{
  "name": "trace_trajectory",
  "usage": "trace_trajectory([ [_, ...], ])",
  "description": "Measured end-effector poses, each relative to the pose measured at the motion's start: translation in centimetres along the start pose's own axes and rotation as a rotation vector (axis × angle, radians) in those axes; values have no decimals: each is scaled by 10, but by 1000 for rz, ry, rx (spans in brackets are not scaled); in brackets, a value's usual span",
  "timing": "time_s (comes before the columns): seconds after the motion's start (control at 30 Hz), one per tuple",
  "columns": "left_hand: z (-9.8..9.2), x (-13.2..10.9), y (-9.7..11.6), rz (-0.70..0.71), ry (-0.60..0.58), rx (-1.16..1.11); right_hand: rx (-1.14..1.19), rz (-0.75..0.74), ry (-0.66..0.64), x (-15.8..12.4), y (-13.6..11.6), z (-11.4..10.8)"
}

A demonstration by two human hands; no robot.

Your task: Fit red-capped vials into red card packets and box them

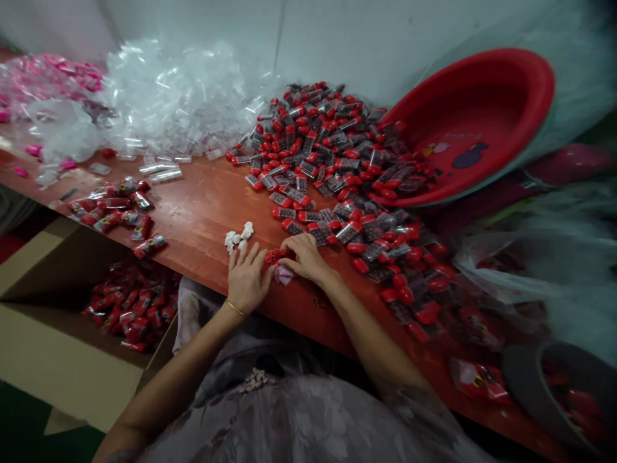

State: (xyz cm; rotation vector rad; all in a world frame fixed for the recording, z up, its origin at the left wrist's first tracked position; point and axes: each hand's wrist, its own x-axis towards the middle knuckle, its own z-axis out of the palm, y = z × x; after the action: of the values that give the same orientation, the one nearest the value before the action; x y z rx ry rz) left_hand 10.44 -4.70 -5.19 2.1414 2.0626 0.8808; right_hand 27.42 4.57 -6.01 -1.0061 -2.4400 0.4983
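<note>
At the table's front edge, a small red packet [274,256] with dark print lies between my two hands. My left hand [248,280] has its thumb and index finger at the packet's left end, its other fingers stretched over the tabletop. The fingers of my right hand [304,258] are bent and pinch the right end. Just below the packet shows a pinkish folded piece [284,274], partly covered by my right thumb. Crumpled white bits [238,238] lie just beyond my left fingertips. Fine detail of the packet is blurred and partly hidden by fingers.
Clear containers with red caps [308,154] are heaped beyond my hands, spilling from a tilted red basin [482,128]. Clear plastic pieces [178,96] and pink pieces [53,77] stand at left. Wrapped red packets [118,209] lie nearer, above a cardboard box [62,347]. A grey bowl [525,373] is at right.
</note>
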Motion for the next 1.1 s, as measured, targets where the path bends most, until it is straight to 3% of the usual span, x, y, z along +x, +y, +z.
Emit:
trace_trajectory([
  [0.17,-2,15,11,-88,-242,-134,319,52,-42,-2,-7,-13],
  [0.3,-3,25,12,-82,-372,-401,637,136,-48,-5,-17,-25],
  [0.47,9,23,16,-368,-287,-910,626,287,193,-20,-20,-14],
  [0.6,17,20,28,-584,-203,-1218,582,360,281,-38,-25,2],
  [0.7,15,18,37,-566,-242,-1268,567,376,381,-46,-31,3],
  [0.9,4,17,48,-636,-592,-1404,770,377,409,-55,-38,-8],
  [1.0,5,12,61,-590,-593,-1346,749,376,459,-64,-43,-9],
  [1.1,10,2,80,-494,-498,-1212,482,340,527,-77,-48,-12],
])
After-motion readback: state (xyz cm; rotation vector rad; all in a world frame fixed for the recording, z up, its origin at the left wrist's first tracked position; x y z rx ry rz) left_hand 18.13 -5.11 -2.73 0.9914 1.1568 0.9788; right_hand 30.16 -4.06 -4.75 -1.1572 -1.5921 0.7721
